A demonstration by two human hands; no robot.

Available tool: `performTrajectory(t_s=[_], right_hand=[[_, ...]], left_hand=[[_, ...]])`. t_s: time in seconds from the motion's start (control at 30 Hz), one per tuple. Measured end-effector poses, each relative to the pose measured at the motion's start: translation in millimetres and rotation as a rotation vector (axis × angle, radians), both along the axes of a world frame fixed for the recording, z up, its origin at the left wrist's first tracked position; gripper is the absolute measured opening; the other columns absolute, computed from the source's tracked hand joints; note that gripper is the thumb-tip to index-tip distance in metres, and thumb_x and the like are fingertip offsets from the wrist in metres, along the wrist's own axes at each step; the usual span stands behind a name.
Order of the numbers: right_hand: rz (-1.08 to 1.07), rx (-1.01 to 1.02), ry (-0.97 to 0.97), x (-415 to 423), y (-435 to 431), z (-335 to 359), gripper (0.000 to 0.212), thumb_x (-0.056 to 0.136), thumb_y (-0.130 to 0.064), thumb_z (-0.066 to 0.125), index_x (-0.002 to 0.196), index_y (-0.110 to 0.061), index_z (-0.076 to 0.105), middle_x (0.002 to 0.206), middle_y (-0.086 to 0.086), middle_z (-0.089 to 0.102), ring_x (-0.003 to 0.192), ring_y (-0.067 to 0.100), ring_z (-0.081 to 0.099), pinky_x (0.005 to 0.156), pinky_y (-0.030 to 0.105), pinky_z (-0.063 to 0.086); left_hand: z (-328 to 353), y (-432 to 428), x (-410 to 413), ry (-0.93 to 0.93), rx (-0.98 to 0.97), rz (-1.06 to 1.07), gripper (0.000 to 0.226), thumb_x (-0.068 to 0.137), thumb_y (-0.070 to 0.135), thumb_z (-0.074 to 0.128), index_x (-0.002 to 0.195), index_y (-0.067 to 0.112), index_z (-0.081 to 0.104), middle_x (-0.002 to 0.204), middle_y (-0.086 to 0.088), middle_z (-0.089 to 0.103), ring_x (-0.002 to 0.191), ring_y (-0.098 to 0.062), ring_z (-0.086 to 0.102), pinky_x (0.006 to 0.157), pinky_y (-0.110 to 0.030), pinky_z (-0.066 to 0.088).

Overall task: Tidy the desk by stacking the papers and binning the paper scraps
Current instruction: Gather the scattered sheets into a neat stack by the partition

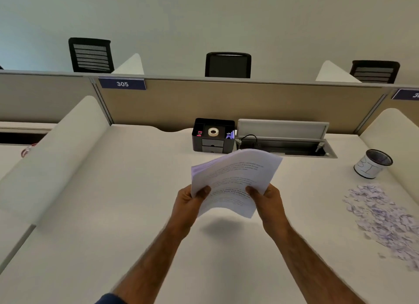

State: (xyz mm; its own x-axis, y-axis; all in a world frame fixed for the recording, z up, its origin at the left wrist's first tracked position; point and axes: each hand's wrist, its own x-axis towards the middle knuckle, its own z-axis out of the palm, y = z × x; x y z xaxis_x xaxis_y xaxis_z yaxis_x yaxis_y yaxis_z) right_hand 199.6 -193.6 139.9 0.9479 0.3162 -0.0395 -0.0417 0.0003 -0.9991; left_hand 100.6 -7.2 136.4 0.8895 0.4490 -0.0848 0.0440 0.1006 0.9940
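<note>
White papers (235,179) sit gathered in a stack above the desk (113,213), my left hand (188,204) and right hand (267,204) gripping their near corners, thumbs on top. Paper scraps (381,213) lie scattered at my right, near the mesh bin (373,163).

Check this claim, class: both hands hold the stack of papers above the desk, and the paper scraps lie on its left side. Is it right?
One error: in the head view the paper scraps lie on the right side of the desk. The left hand and right hand hold the stack of papers above it.
</note>
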Motion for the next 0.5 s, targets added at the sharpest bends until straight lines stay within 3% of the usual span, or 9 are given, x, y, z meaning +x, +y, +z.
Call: performTrajectory(t_s=[0.1, 0.17, 0.33, 0.43, 0.5], right_hand=[[-0.008, -0.068, -0.003, 2, -2, -7, 0.023, 0.095, -0.01, 0.062, 0.109, -0.028, 0.068, 0.1, 0.0, 0.073, 0.094, 0.024, 0.068, 0.08, 0.038, 0.06], [0.0, -0.091, -0.009, -1, -4, -10, 0.026, 0.093, -0.012, 0.062, 0.11, -0.032, 0.066, 0.1, -0.003, 0.072, 0.095, 0.019, 0.068, 0.08, 0.035, 0.06], [-0.003, -0.069, 0.027, -8, -7, -18, 0.033, 0.091, -0.002, 0.054, 0.105, -0.03, 0.066, 0.094, -0.004, 0.072, 0.094, 0.02, 0.067, 0.069, 0.024, 0.056], [-0.009, -0.066, 0.013, -6, -8, -18, 0.029, 0.085, -0.02, 0.055, 0.11, -0.029, 0.066, 0.094, -0.005, 0.072, 0.093, 0.023, 0.069, 0.072, 0.032, 0.06], [-0.004, -0.047, -0.013, -4, -8, -16, 0.031, 0.086, -0.022, 0.054, 0.114, -0.029, 0.063, 0.096, -0.006, 0.071, 0.093, 0.022, 0.069, 0.071, 0.033, 0.061]], left_hand=[[-5, 1, -3, 0.003, 0.001, 0.021, 0.012, 0.087, 0.034, 0.076, 0.098, 0.035, 0.079, 0.103, -0.002, 0.078, 0.099, -0.029, 0.072, 0.085, -0.046, 0.06], [-10, 3, -4, 0.016, -0.019, -0.004, 0.023, 0.081, 0.036, 0.078, 0.104, 0.034, 0.079, 0.107, 0.0, 0.078, 0.099, -0.025, 0.073, 0.083, -0.042, 0.062], [-19, -5, 0, 0.078, 0.048, 0.042, 0.017, 0.095, 0.021, 0.07, 0.103, 0.035, 0.075, 0.1, 0.009, 0.078, 0.098, -0.022, 0.073, 0.079, -0.033, 0.061], [-16, -10, 4, 0.073, 0.068, 0.048, 0.017, 0.096, 0.024, 0.069, 0.1, 0.039, 0.075, 0.099, 0.009, 0.078, 0.093, -0.02, 0.074, 0.079, -0.037, 0.062], [-12, -10, 4, 0.043, 0.052, 0.055, 0.015, 0.089, 0.033, 0.072, 0.103, 0.039, 0.075, 0.1, 0.008, 0.078, 0.091, -0.019, 0.074, 0.078, -0.037, 0.063]])
